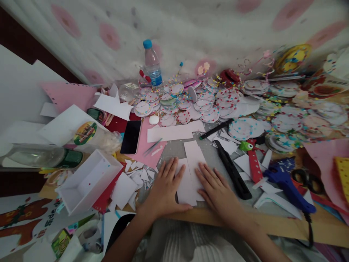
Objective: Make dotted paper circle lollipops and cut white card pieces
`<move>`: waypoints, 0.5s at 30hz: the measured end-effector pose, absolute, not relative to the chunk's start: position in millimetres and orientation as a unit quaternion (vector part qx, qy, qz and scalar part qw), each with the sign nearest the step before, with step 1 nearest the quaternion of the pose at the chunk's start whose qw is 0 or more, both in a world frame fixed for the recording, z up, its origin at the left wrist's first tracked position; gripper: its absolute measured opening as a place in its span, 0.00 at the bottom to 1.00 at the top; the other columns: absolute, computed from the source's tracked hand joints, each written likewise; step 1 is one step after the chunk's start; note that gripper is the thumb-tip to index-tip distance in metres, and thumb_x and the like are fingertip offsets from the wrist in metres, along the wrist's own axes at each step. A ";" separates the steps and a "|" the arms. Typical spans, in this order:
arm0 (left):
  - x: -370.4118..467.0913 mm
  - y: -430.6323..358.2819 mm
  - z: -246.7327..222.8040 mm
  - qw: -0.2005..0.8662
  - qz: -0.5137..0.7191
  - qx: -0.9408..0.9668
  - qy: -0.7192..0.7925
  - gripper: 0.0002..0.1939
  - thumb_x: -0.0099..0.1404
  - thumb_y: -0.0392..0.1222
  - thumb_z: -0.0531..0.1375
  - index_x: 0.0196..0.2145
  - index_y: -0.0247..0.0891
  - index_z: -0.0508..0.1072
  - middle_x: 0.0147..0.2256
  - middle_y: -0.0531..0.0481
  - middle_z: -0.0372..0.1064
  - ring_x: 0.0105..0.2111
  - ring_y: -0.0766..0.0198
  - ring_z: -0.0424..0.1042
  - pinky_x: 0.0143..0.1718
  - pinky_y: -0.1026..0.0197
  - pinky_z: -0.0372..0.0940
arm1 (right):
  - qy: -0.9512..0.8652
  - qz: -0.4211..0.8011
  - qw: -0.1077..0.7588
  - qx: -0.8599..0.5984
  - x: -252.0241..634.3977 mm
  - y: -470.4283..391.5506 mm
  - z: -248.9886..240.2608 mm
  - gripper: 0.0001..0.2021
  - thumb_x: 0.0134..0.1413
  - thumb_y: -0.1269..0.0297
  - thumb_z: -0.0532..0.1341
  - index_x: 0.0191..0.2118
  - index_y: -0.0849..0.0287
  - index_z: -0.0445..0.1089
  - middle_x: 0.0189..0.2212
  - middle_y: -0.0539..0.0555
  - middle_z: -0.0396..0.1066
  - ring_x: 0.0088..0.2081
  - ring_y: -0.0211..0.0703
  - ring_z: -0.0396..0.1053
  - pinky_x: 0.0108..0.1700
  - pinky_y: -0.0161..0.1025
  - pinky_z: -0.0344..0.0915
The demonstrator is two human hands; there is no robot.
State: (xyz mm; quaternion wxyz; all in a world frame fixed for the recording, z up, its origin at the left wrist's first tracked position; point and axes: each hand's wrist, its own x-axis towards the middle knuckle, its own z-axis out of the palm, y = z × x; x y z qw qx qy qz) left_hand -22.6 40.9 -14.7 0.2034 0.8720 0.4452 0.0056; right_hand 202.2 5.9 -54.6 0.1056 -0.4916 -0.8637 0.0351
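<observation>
Two pale paper strips [188,182] lie side by side at the table's front edge, a narrow seam between them. My left hand [166,189] rests flat with fingers spread at the left strip's edge, its thumb across the bottom. On the right strip lie the fingers of my right hand [215,189], stretched out and palm down. Neither hand grips anything. Just beyond is a longer pale paper strip [174,133]. A black utility knife [233,171] lies right of my right hand, and a dark pen [216,128] is farther back.
Decorated paper discs [207,105] crowd the back below a curtain. A bottle with a blue cap [153,65] stands there. Leftward are a phone [131,137], a white open box [89,182] and paper scraps. A blue glue gun [290,191] and scissors [308,180] lie right.
</observation>
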 end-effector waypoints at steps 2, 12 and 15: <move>-21.3 41.1 -14.0 0.205 0.002 0.870 0.448 0.60 0.46 0.67 0.65 0.67 0.35 0.44 0.68 0.33 0.31 0.67 0.43 0.34 0.64 0.39 0.39 | -0.862 0.031 0.105 -0.495 200.7 5.2 -52.4 0.27 0.64 0.64 0.50 0.66 0.65 0.49 0.67 0.63 0.47 0.67 0.51 0.44 0.62 0.54 0.56; -16.3 42.7 -12.9 0.201 0.012 0.867 0.456 0.60 0.43 0.60 0.67 0.67 0.33 0.46 0.68 0.32 0.32 0.67 0.42 0.34 0.65 0.39 0.37 | -0.860 0.062 0.101 -0.496 202.1 5.4 -46.7 0.27 0.64 0.64 0.50 0.66 0.64 0.50 0.68 0.61 0.43 0.68 0.50 0.40 0.64 0.53 0.51; -15.8 43.8 -12.5 0.202 0.015 0.867 0.456 0.60 0.43 0.60 0.67 0.66 0.33 0.46 0.68 0.32 0.31 0.67 0.42 0.33 0.65 0.39 0.37 | -0.860 0.065 0.102 -0.496 201.5 5.4 -47.2 0.27 0.64 0.64 0.50 0.66 0.64 0.49 0.68 0.61 0.42 0.68 0.50 0.40 0.64 0.53 0.50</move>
